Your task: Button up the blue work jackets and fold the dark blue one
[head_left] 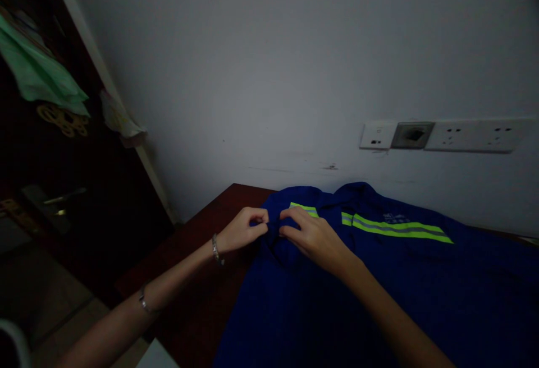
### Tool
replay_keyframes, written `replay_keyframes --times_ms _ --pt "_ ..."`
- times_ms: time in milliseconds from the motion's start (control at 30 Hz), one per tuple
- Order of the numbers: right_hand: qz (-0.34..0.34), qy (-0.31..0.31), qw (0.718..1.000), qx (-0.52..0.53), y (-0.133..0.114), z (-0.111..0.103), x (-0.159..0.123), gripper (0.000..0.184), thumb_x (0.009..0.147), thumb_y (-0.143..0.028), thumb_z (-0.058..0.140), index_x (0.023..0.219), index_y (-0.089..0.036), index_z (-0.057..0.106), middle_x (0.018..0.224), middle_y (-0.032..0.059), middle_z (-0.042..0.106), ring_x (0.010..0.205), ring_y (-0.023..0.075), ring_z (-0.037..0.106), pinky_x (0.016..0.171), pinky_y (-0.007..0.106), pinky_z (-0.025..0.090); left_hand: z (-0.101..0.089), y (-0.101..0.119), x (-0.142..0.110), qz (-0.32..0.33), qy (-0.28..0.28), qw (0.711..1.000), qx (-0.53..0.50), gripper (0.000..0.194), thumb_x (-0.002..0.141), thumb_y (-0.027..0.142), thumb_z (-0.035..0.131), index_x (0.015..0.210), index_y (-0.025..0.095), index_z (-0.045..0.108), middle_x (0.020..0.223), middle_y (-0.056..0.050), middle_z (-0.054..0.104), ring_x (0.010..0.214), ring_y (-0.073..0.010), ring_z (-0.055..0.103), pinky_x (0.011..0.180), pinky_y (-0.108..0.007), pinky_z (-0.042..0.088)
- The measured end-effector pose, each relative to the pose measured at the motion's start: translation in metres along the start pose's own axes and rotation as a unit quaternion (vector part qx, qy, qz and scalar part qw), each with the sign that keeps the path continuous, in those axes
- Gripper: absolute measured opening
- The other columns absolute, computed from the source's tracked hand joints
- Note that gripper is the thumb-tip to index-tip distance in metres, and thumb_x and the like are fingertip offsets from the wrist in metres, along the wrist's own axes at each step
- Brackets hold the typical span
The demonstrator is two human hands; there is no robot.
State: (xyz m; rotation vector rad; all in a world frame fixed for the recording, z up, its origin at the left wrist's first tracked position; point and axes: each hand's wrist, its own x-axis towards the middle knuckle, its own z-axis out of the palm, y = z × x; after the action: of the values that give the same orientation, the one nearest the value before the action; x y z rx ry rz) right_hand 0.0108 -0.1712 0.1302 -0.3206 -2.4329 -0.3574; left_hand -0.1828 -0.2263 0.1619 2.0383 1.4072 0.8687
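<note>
1. Here's the jacket (370,278), blue, spread across the table (236,205); its right end runs out of view;
2. left hand (246,228) pinching the jacket's edge over the table; right hand (309,236) just beside it, fingers curled at the same cloth; too dark there to tell whether they grip;
3. beyond the table's left side, a pale bag (120,115) hangs by the door (105,171); its contents can't be made out;
4. in front of the table, a white thing (156,355), cut off, hard to name.
</note>
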Motion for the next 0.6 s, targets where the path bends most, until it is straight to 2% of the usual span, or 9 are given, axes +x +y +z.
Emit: replay_keyframes --times_ms 267,367,500,600 --pt "-0.001 0.007 1.000 0.002 0.003 0.002 -0.001 0.018 0.087 -0.018 0.042 0.093 -0.020 0.059 0.106 0.0091 0.053 0.095 0.0191 0.049 0.064 0.026 0.045 0.000 0.002 0.003 0.007 -0.012 1.000 0.016 0.011 0.066 0.013 0.043 0.056 0.015 0.040 0.056 0.006 0.038 0.056 -0.0075 0.036 0.055 -0.020 0.030" --pt "0.009 0.027 0.999 0.029 0.005 0.004 -0.001 0.017 0.086 -0.017 0.043 0.089 -0.019 0.059 0.102 0.0090 0.055 0.094 0.0190 0.050 0.068 0.028 0.045 0.002 0.007 0.002 0.015 0.021 0.999 0.045 0.011 0.069 0.013 0.044 0.058 0.015 0.045 0.057 0.005 0.043 0.058 -0.0078 0.041 0.057 -0.020 0.033" --pt "0.032 0.059 0.991 0.119 0.010 0.005 -0.001 0.013 0.085 -0.018 0.046 0.086 -0.018 0.059 0.100 0.0080 0.055 0.094 0.0184 0.050 0.078 0.032 0.045 0.009 0.021 -0.008 0.007 0.097 0.985 0.139 0.011 0.074 0.019 0.047 0.067 0.015 0.055 0.064 0.003 0.055 0.061 -0.0097 0.049 0.061 -0.022 0.036" --pt "0.051 0.079 0.976 0.194 0.011 0.006 0.000 0.012 0.085 -0.017 0.047 0.084 -0.019 0.059 0.100 0.0075 0.054 0.096 0.0182 0.049 0.082 0.034 0.044 0.017 0.033 -0.017 0.004 0.110 0.974 0.197 0.008 0.073 0.024 0.053 0.074 0.017 0.057 0.070 0.002 0.059 0.063 -0.0111 0.052 0.061 -0.023 0.037"
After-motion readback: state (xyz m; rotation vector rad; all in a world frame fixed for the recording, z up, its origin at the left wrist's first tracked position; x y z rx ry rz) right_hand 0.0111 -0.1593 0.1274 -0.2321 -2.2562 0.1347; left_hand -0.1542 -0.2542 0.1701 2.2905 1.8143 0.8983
